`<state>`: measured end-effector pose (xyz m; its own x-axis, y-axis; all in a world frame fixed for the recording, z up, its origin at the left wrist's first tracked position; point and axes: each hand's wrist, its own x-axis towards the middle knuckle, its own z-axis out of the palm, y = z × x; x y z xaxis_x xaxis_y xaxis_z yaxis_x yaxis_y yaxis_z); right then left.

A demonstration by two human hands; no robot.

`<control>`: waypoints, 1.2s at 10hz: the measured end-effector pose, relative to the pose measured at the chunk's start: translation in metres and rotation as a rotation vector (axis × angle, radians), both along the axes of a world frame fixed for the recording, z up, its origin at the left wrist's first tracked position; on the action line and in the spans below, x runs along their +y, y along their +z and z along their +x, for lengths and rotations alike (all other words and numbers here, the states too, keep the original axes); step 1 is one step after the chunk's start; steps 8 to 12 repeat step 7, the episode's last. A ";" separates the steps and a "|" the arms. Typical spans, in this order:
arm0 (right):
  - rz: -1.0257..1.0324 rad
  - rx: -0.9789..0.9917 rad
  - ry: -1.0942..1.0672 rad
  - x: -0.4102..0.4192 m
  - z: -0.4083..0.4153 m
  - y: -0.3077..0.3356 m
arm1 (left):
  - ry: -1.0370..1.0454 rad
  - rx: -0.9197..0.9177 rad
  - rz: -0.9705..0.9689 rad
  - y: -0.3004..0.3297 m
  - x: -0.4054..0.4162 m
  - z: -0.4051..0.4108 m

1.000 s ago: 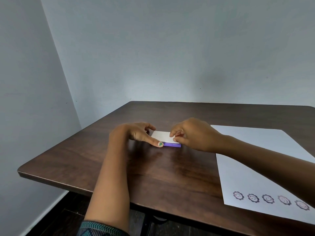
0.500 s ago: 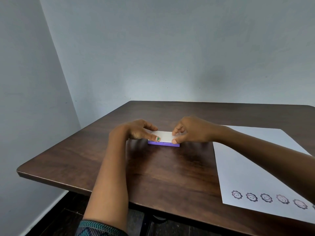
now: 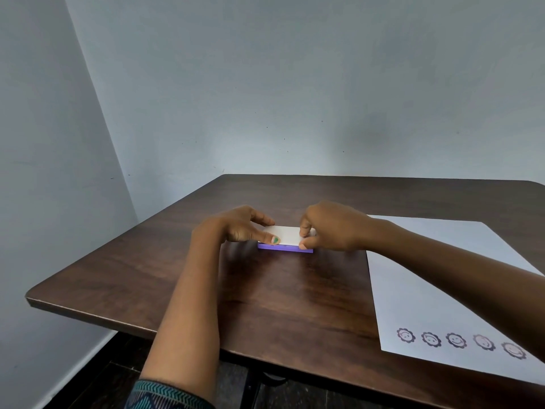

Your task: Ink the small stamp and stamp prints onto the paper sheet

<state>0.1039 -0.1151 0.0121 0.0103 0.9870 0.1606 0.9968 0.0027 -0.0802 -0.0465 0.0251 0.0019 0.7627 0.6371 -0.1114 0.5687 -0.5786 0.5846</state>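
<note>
A: Status on the ink pad?

B: It sits flat on the table, mid-left, just left of the paper. White lid on top, purple base showing along the near edge. Lid looks seated on the base; can't tell if it's latched.

A: Hands?

B: Both on the pad, one at each end. Left hand grips the left end: thumb with a green-painted nail presses the near edge, index finger reaches over the far side of the lid. Right hand pinches the right end: thumb at the near corner by the purple base, fingers curled down onto the lid top. So both hands are closed around the pad, not loose.

A: Stamp?

B: Can't see it. If the right hand hides it, the view doesn't show that.

A: Paper state?

B: Lies flat on the right side of the table, near corner close to the table's front edge. The right forearm crosses above it. A row of prints runs along the near edge: five round flower-rimmed smiley faces. The three on the left are dark, the two on the right fainter. Rest of the sheet is blank where visible.

A: Anything else in frame?

B: Patterned sleeve on the left arm, bottom edge. Plain wall behind.
</note>
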 end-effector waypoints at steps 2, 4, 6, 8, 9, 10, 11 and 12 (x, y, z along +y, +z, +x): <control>0.053 -0.062 -0.026 -0.002 0.009 0.000 | -0.029 -0.003 0.008 -0.002 -0.004 0.007; 0.058 -0.071 -0.024 -0.003 0.011 -0.002 | -0.049 0.005 0.013 -0.001 -0.005 0.007; 0.246 -0.084 -0.034 -0.016 0.016 0.005 | -0.030 -0.033 0.027 -0.001 -0.010 0.012; 0.438 0.031 -0.071 -0.030 0.025 0.008 | 0.001 -0.180 0.107 -0.004 -0.024 0.026; 0.438 0.031 -0.071 -0.030 0.025 0.008 | 0.001 -0.180 0.107 -0.004 -0.024 0.026; 0.438 0.031 -0.071 -0.030 0.025 0.008 | 0.001 -0.180 0.107 -0.004 -0.024 0.026; 0.438 0.031 -0.071 -0.030 0.025 0.008 | 0.001 -0.180 0.107 -0.004 -0.024 0.026; 0.438 0.031 -0.071 -0.030 0.025 0.008 | 0.001 -0.180 0.107 -0.004 -0.024 0.026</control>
